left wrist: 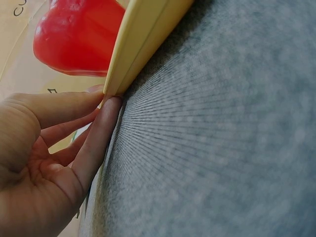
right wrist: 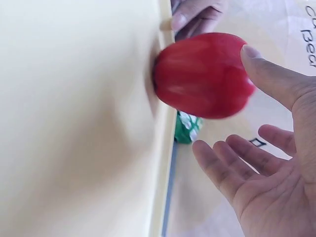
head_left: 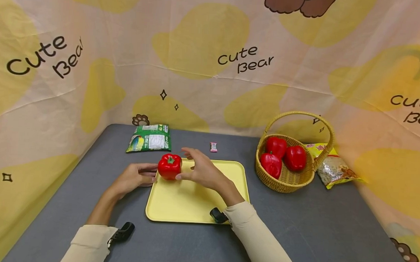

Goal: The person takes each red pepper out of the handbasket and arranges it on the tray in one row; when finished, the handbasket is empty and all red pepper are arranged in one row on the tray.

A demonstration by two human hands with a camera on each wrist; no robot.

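Note:
A red bell pepper (head_left: 169,166) with a green stem stands upright on the far left corner of a yellow tray (head_left: 192,208). At the tray's left edge, my left hand (head_left: 133,179) pinches the rim, thumb above and a finger beneath, as the left wrist view shows. My right hand (head_left: 204,170) is on the pepper's right side with fingers spread. In the right wrist view the right thumb (right wrist: 271,74) overlaps the pepper's top, while the other fingers (right wrist: 217,168) are apart from it.
A wicker basket (head_left: 281,187) with three red bell peppers (head_left: 295,158) stands at right, a clear-and-yellow packet (head_left: 335,169) behind it. Beyond the tray lie a green snack bag (head_left: 150,138) and a small pink wrapped candy (head_left: 213,147). Printed cloth hangs around the grey table (head_left: 297,236).

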